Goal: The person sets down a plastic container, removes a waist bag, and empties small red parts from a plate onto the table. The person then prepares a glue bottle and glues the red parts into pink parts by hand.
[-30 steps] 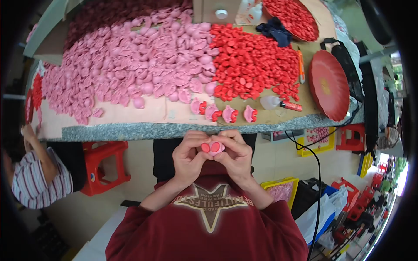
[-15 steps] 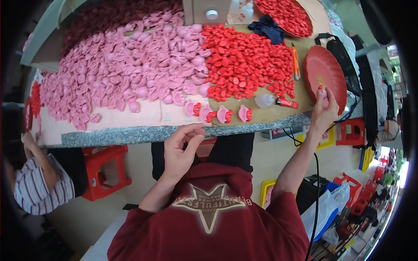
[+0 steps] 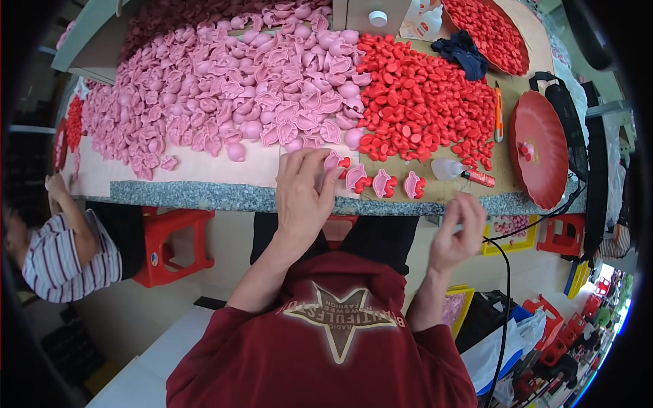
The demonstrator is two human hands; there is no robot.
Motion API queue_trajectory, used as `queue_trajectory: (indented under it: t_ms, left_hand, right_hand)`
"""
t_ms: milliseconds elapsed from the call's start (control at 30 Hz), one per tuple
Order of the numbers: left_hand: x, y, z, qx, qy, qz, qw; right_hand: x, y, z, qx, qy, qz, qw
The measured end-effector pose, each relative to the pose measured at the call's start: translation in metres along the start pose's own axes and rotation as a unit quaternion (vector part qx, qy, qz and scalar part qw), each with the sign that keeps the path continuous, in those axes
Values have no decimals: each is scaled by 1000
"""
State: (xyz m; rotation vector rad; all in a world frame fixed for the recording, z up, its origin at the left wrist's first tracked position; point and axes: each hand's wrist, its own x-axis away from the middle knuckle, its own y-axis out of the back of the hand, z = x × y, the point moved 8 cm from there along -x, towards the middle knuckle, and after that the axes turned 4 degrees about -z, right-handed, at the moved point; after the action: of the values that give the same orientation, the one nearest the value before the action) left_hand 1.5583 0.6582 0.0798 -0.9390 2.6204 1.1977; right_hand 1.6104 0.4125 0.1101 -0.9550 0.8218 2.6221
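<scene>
My left hand (image 3: 304,194) is at the table's front edge, thumb and fingers closed on the leftmost pink-and-red piece (image 3: 332,161) of a short row. Beside it in the row lie more pink shells with red parts, such as the rightmost piece (image 3: 412,184). My right hand (image 3: 460,230) hangs in front of the table edge with bent fingers apart and nothing visible between them. One small pink-and-red piece (image 3: 526,151) lies in the red scalloped tray (image 3: 542,129). Behind the row are a heap of pink shells (image 3: 224,81) and a heap of red parts (image 3: 415,95).
A clear bottle (image 3: 445,168) and a red tube (image 3: 478,178) lie near the row. An orange cutter (image 3: 498,112), a dark cloth (image 3: 461,54) and a second red tray (image 3: 520,51) are farther back. A person in a striped shirt (image 3: 68,251) is at the left.
My right hand put the pink-and-red piece in the scalloped tray and came back toward the middle. My left hand moved up to the row and closed on its leftmost piece.
</scene>
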Motion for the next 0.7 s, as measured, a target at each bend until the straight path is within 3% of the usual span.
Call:
queue_trajectory:
  t_ms: [67,200,300,400,500,667,700]
  left_hand:
    - [-1,-1,3,26,26,13,999]
    - [4,0,20,209,108,-8,972]
    - [14,-3,38,406,216,17,888]
    - [28,-3,37,584,291,97,751]
    - [42,-9,28,649,339,140,666]
    - [51,-12,17,672,349,188,626]
    - [52,-11,15,677,350,190,619]
  right_hand:
    - [7,-21,19,-19,29,59,998]
    - [0,-45,48,-59,48,79,994]
    - [2,-40,33,-52,-3,43,998]
    - [6,-14,5,-7,-11,-88,996]
    - [-6,-23,-10,18,-91,-14,996]
    - [-8,-45,-38,42,-146,132,980]
    - [-10,-45,-31,-36,-134,107,985]
